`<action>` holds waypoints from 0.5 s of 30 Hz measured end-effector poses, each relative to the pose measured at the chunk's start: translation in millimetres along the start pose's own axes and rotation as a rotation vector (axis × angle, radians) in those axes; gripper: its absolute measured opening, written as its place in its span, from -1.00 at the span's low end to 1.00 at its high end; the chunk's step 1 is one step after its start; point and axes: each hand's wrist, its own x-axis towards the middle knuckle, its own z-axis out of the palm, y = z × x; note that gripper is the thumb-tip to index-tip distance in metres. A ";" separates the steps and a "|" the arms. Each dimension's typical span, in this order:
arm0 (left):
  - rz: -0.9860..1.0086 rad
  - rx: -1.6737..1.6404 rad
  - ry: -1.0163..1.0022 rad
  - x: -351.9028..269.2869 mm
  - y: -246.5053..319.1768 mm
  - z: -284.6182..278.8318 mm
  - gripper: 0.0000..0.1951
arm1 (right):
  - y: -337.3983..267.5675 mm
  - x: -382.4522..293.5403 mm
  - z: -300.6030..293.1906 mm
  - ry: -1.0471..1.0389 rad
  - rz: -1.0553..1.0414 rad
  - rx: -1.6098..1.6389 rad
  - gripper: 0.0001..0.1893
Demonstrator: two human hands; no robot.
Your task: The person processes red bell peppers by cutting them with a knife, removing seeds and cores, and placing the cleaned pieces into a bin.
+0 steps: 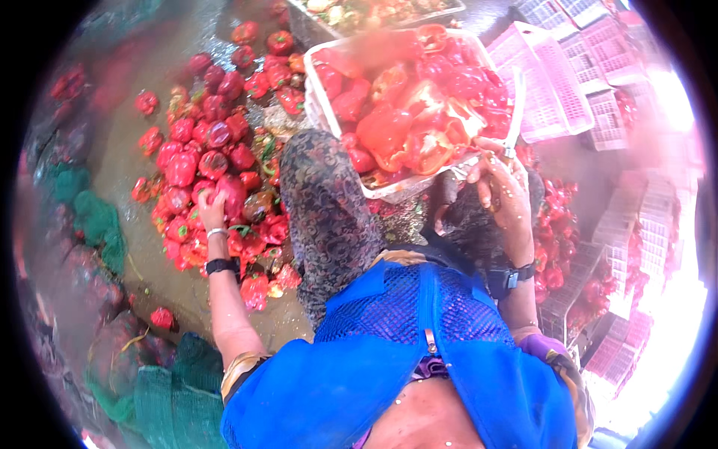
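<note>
My left hand (211, 212) reaches into a heap of red bell peppers on the wet floor. Its fingers touch a red bell pepper (231, 196) near the heap's middle; whether they grip it is unclear. In my right hand (502, 182) is a slim knife-like tool (516, 109), its pale length pointing up and away from me. That hand is beside the near right corner of a white plastic crate (323, 106). Cut, opened red peppers (387, 132) fill the crate, some showing pale insides.
Behind the crate stands a tray of pale scraps (381, 11). Pink crates (544, 84) are at the right, near more red peppers (552, 247). Green netting (168, 404) and full sacks (84, 280) line the left. My patterned trouser leg (331, 207) lies between heap and crate.
</note>
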 end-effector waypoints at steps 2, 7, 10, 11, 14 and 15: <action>0.067 -0.213 0.056 4.5 41.9 -4.8 -0.56 | 9.0 1.4 11.9 -0.058 0.034 -0.041 -0.65; 0.361 -0.510 0.076 -26.6 181.9 -9.0 -0.51 | -0.4 -10.4 46.9 -0.194 0.032 -0.102 -0.61; 0.521 -0.536 0.023 -52.9 257.3 -15.4 -0.52 | 0.4 -6.8 69.9 -0.215 -0.104 -0.237 -0.59; 0.535 -0.546 -0.005 -62.0 276.2 -15.3 -0.52 | -7.5 -9.7 78.8 -0.240 -0.163 -0.216 -0.58; 0.666 -0.509 -0.003 -79.5 314.6 -3.5 -0.51 | -7.8 -6.4 86.7 -0.174 -0.401 -0.474 -0.58; 0.702 -0.480 -0.006 -83.3 323.9 5.0 -0.52 | -7.0 -5.9 85.3 -0.131 -0.492 -0.511 -0.59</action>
